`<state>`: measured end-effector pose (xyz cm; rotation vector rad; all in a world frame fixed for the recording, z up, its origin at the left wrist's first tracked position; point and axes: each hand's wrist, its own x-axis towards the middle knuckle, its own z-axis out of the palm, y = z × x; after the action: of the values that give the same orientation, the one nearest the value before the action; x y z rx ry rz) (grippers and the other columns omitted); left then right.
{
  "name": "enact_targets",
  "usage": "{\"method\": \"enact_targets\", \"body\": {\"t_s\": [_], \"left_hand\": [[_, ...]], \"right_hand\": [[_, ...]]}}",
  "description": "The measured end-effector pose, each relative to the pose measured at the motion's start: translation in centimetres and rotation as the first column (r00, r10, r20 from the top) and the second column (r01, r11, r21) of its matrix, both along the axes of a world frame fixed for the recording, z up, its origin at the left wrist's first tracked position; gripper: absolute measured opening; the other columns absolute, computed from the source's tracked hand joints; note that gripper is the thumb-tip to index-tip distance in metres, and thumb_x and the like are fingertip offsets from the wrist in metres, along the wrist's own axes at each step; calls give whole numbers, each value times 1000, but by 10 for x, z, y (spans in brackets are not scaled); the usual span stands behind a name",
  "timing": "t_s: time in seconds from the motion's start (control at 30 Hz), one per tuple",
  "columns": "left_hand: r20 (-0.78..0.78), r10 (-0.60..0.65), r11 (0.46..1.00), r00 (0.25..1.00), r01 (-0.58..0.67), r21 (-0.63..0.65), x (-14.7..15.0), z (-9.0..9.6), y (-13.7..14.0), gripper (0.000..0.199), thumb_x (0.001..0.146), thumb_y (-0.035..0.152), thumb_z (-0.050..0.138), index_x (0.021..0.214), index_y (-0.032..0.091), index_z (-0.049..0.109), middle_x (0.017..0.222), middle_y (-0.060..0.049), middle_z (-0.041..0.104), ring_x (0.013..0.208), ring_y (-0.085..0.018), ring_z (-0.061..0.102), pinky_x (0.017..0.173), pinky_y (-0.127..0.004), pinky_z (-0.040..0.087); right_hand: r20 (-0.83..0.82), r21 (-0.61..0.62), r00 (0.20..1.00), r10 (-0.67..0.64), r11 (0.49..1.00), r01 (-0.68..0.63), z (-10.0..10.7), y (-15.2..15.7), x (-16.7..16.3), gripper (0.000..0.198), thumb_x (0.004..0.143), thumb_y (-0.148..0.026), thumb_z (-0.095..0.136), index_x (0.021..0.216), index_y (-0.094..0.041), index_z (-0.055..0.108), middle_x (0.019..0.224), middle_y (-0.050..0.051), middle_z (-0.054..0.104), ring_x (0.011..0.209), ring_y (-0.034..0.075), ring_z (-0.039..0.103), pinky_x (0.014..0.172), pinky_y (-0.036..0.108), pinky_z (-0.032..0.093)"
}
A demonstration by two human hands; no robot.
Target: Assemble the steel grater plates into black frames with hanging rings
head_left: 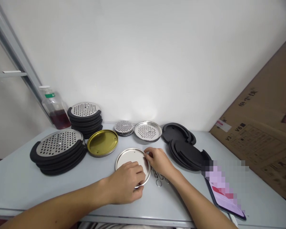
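A shallow round metal lid with a pale inside and a raised rim lies on the table in front of me. My left hand reaches across it, fingers curled down and closed at the near right rim; the fingertips are partly hidden. With thumb and index finger, my right hand pinches the rim on the right side. Partly under my right wrist lie small metal clips with rings. Left of the lid is a gold round lid, and behind it stand perforated metal discs and a perforated dish.
Black holders with perforated plates are stacked at left and back left. A bottle of dark red liquid stands behind them. Black round holders lie at right, beside a phone. A cardboard box leans at far right.
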<state>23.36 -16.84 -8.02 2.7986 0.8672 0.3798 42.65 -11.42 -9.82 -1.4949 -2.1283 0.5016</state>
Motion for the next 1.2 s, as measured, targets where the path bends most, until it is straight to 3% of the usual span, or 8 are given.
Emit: {"method": "enact_targets", "body": {"t_s": [0.3,0.43,0.53,0.63,0.7,0.93,1.2], "left_hand": [[111,-24,991,994,38,-131,-7,5,13,13,86,33,63,81,21,62,86,1,65,84,-15,57,77,-27,44],[225,182,983,957,-169,-74,-15,4,36,7,88,26,60,90,20,64,93,-2,65,92,-17,58,84,-30,45],[286,389,904,876,-423,65,-30,4,65,9,87,22,59,94,20,65,99,-5,64,99,-22,56,89,-36,45],[273,535,793,800,-587,166,-44,7,93,16,86,20,59,101,19,66,103,-7,64,102,-24,54,93,-37,44],[243,588,748,771,-633,197,-48,9,106,19,87,22,59,104,19,65,105,-8,63,104,-25,53,94,-38,44],[184,660,691,728,-685,230,-41,1,128,16,83,20,62,98,18,67,103,-10,63,103,-28,52,90,-41,44],[176,677,666,714,-697,265,-45,-2,134,12,85,20,62,95,20,69,102,-10,63,100,-27,53,84,-39,44]], "right_hand": [[1,14,999,40,999,-40,3,-2,-2,24,87,-21,48,91,-20,71,67,2,68,60,15,57,62,23,38],[13,-9,999,38,999,-38,4,-2,-1,25,87,-22,49,93,-20,73,71,4,70,63,16,59,63,24,38],[23,-16,999,22,1000,-22,3,-2,-1,25,87,-23,49,96,-19,73,77,6,73,67,18,62,65,26,39],[20,-16,1000,12,1000,-12,2,-2,-1,25,88,-24,49,97,-20,72,77,6,73,69,19,63,66,26,39],[20,-15,1000,7,1000,-7,1,-2,0,25,88,-26,49,96,-20,72,76,5,72,69,19,63,65,26,39],[17,1,1000,11,1000,-11,3,-4,-1,24,89,-26,49,93,-21,72,75,4,71,68,18,63,65,25,38],[-5,-10,1000,10,1000,-10,0,-3,-1,23,89,-28,49,91,-22,71,74,4,71,65,18,61,62,24,38]]}}
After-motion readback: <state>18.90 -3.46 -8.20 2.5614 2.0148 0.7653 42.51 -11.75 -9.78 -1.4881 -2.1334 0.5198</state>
